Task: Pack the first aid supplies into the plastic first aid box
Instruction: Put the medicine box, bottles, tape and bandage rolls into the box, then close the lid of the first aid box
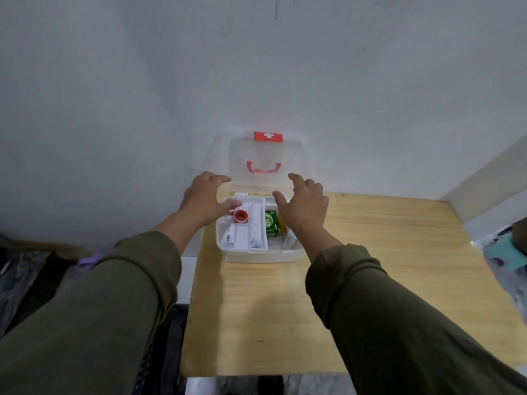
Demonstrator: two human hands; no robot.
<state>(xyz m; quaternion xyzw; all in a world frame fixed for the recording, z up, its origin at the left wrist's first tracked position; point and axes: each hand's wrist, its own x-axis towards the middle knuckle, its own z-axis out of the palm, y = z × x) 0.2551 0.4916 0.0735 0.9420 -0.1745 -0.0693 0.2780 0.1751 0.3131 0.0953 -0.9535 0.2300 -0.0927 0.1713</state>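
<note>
Both hands, left hand (205, 199) and right hand (305, 205), fingers spread, empty, over packed box (262, 256); lid (265, 161) up against wall

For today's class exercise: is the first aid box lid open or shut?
Open: the lid stands upright behind the box, contents showing.

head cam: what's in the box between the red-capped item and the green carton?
In the head view, one long white wrapped roll lies lengthwise in the tray, between the red-capped item and the green carton. The tray's right wall also runs between them.
</note>
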